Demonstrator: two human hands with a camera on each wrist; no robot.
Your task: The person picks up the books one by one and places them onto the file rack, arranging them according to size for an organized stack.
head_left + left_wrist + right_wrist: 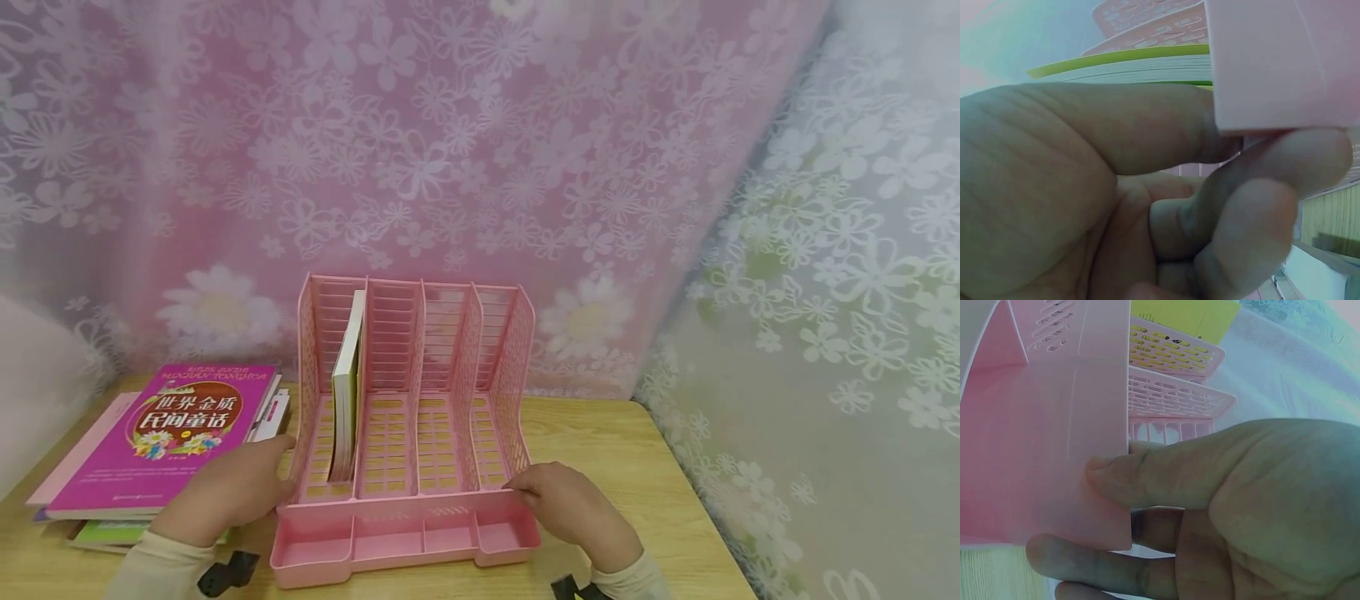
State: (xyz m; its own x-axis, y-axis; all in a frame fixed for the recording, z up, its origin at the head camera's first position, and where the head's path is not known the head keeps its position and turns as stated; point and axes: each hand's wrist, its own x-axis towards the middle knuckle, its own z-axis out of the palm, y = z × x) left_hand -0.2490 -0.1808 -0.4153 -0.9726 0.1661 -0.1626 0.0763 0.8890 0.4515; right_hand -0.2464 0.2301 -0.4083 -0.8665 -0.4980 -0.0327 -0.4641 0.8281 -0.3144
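A pink plastic file rack point(390, 442) stands on the table, with upright slots behind and a low front tray split into compartments. One book point(345, 383) stands in its leftmost slot, tilted slightly. My left hand point(238, 492) holds the rack's front left corner; in the left wrist view its thumb and fingers point(1254, 212) lie around the pink edge. At the front right corner, my right hand point(570, 504) pinches the rim. The right wrist view shows that thumb point(1116, 478) on the inner face of the tray wall, with fingers below and behind it.
Left of the rack lies a stack of books topped by a magenta one point(161, 433), close to my left forearm. A flowered pink curtain point(450, 167) hangs right behind the rack. Wood-grain table point(622, 450) extends to the right, up to a pale flowered cloth point(825, 375).
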